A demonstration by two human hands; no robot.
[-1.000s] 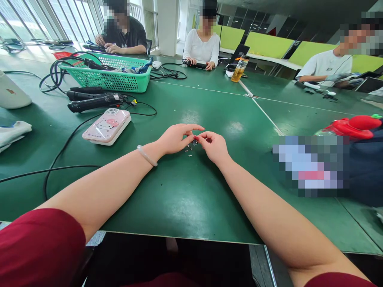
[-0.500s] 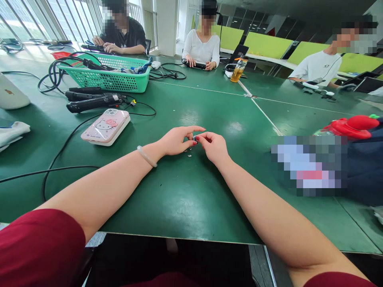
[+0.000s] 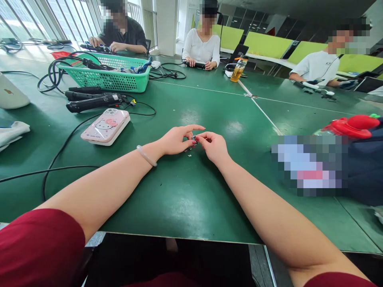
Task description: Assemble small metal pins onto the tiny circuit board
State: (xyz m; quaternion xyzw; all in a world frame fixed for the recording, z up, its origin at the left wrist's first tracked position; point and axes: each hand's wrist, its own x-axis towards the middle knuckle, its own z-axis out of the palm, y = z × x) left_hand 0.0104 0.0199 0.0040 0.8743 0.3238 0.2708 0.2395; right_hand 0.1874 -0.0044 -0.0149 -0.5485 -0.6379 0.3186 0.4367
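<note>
Tiny grey pc. between both hands' tips, R hand pinching it

Lg. green table fills most of the view; three ppl. sit round its far side: one in a black top, one in a white long-sleeved top, one in a white tee. Far L on the tabletop: green basket w/ cables & tools, blk. handles just this side of it, then a pink case nearer the person's L forearm. Amber bottle stands at the far side, R of ctr.

L hand & R hand meet low over the tabletop, approx. mid-view. R thumb & forefinger are together on the small grey piece, which lies off their tips, on the L hand's side. L forefinger reaches out straight past the far side of the pc.; L thumb tip is right at its near edge. Can't tell if the L hand grips it or just steadies it. Both hands are v. close, R the surer hold. Pc.'s long axis: too sm. & too covered to tell, ditto whether it touches the table.

Smallest: loose bits on the tabletop, just this side of the pc., nr. the L thumb.
</note>
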